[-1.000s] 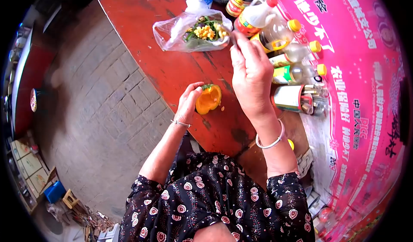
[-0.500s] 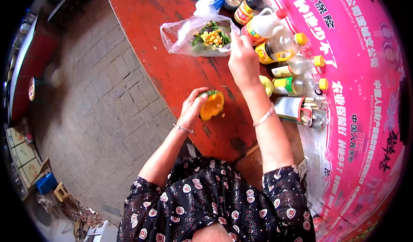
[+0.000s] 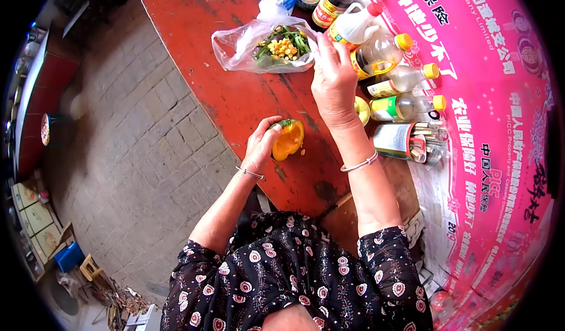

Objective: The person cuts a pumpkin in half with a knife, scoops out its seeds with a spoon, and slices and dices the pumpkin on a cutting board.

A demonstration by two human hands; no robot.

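My left hand [image 3: 262, 141] is closed round the green-skinned side of a cut pumpkin piece [image 3: 288, 141]. Its hollow orange inside faces to the right, and a pale seed lies on the table beside it. Farther up, my right hand [image 3: 334, 80] has thumb and fingers pinched together at the right edge of a clear plastic bag [image 3: 235, 54]. Green scraps and a heap of yellow pumpkin seeds and pulp [image 3: 282, 49] lie in the open bag.
Several bottles, including a white jug with a red cap [image 3: 356, 26], line the right side of the red table [image 3: 188, 30]. A pale green fruit [image 3: 361, 111] and a jar of sticks [image 3: 393, 140] stand near my right forearm. A pink printed banner [image 3: 482, 95] hangs beyond.
The view has shifted slightly. My right hand stays at the bag's edge, and my left hand keeps hold of the pumpkin piece.
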